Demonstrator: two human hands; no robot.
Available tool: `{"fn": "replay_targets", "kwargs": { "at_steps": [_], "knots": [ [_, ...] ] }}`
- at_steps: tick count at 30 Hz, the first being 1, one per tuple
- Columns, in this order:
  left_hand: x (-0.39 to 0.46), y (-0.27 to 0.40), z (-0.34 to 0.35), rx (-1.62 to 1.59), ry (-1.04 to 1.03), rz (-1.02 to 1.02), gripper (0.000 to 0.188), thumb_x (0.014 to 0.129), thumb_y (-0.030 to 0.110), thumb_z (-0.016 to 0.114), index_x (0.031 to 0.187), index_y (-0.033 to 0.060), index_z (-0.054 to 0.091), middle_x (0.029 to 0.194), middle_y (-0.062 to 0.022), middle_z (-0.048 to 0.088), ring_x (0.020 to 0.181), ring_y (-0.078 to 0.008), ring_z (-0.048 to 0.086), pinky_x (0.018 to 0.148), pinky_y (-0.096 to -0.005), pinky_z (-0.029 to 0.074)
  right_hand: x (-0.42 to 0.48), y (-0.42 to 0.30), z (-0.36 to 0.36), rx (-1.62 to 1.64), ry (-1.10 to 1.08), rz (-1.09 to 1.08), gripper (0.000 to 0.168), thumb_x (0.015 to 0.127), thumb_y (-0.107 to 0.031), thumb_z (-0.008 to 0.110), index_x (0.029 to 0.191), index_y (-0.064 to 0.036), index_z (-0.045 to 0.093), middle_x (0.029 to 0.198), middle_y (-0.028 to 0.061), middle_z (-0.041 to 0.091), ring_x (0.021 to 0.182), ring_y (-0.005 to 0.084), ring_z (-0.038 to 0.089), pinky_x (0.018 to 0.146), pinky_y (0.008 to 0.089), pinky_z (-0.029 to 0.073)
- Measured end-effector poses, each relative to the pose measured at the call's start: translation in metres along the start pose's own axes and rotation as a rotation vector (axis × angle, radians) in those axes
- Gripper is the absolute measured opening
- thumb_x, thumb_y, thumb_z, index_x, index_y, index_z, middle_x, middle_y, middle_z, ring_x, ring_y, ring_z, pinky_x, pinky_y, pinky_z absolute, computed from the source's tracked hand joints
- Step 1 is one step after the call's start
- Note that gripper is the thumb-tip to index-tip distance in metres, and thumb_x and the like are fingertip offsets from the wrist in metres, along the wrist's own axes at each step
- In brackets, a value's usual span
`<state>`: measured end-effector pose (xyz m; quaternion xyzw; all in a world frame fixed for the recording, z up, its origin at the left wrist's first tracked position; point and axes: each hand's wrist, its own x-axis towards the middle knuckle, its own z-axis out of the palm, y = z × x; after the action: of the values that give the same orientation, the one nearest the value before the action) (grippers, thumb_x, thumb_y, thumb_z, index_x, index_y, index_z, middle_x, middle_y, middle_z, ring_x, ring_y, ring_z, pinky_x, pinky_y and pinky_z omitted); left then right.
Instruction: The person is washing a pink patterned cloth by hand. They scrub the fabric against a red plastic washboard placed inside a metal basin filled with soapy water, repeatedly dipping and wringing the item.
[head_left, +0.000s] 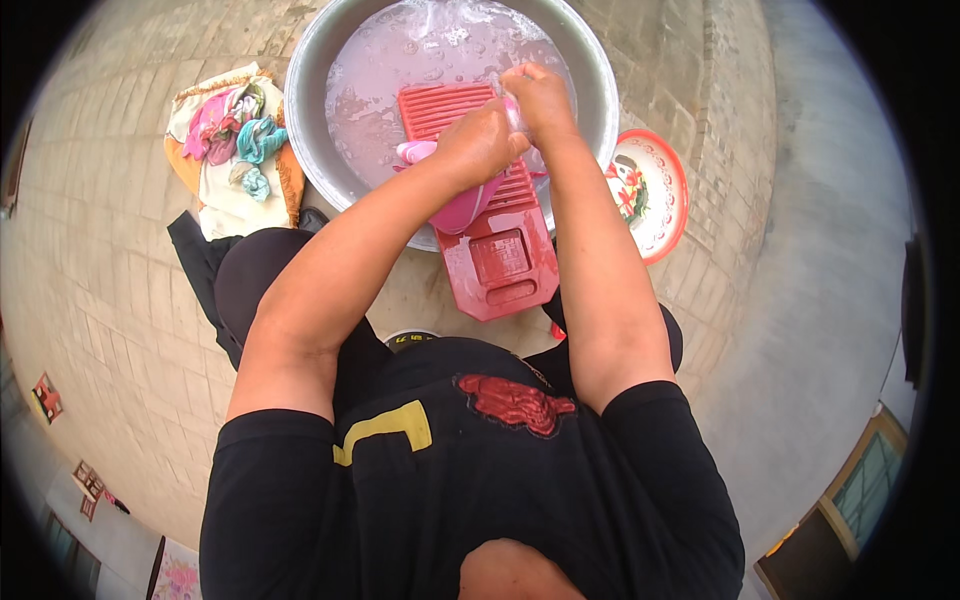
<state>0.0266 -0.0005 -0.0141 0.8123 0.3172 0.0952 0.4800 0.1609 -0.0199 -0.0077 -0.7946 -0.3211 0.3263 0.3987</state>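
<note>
A red plastic washboard (497, 262) leans into a large metal basin (300, 90) of cloudy, sudsy water. Over its ridges lies a wet pink cloth (463, 208) with white stripes. My left hand (480, 139) is closed on part of that cloth above the ridges. Just beyond it, to the right, my right hand (541, 97) grips another part, with a bit of pink and white showing between the two hands. The fingertips of both hands are partly hidden.
Left of the basin, a cream and orange cloth (232, 199) lies on the paved ground with crumpled pink garments (217, 135) and teal garments (260, 140) on it. A red-rimmed enamel basin (679, 196) with a floral pattern stands at the right. My knees flank the washboard.
</note>
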Motion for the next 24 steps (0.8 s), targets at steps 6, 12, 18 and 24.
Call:
{"fn": "replay_targets", "kwargs": {
  "at_steps": [6,12,18,24],
  "knots": [
    [-0.009,0.013,0.003,0.190,-0.002,-0.119,0.048,0.085,0.040,0.058,0.110,0.0001,0.050,0.095,-0.0263,0.064,0.092,-0.0416,0.062,0.079,-0.0484,0.048,0.003,0.014,0.011,-0.186,0.150,-0.103,0.019,0.070,-0.021,0.063,0.075,-0.003,0.066,0.071,0.0160,0.065,0.068,0.0257,0.062,0.066,0.0362,0.049],
    [-0.016,0.019,-0.001,0.200,0.074,0.107,0.052,0.082,0.035,0.062,0.117,0.0013,0.044,0.105,-0.0223,0.061,0.094,-0.0410,0.060,0.078,-0.0487,0.048,-0.018,0.010,-0.036,0.568,-0.196,0.166,0.030,0.087,-0.023,0.061,0.110,-0.006,0.058,0.101,0.0104,0.065,0.092,0.0215,0.063,0.070,0.0400,0.053],
    [-0.034,-0.001,0.016,0.265,0.007,0.296,0.060,0.077,0.031,0.069,0.124,0.0026,0.046,0.112,-0.0190,0.058,0.100,-0.0379,0.057,0.083,-0.0447,0.048,-0.083,0.015,-0.059,0.760,-0.253,0.271,0.034,0.082,-0.008,0.065,0.114,-0.004,0.053,0.107,0.0106,0.059,0.096,0.0228,0.061,0.079,0.0399,0.055],
    [-0.094,-0.052,0.010,-0.339,-0.023,-0.330,0.070,0.081,0.049,0.066,0.129,0.0026,0.045,0.121,-0.0244,0.054,0.104,-0.0365,0.058,0.077,-0.0446,0.052,-0.120,0.048,-0.042,0.735,-0.210,0.172,0.030,0.080,0.001,0.061,0.109,-0.001,0.055,0.096,0.0088,0.063,0.088,0.0191,0.062,0.080,0.0351,0.052]
  ]
}}
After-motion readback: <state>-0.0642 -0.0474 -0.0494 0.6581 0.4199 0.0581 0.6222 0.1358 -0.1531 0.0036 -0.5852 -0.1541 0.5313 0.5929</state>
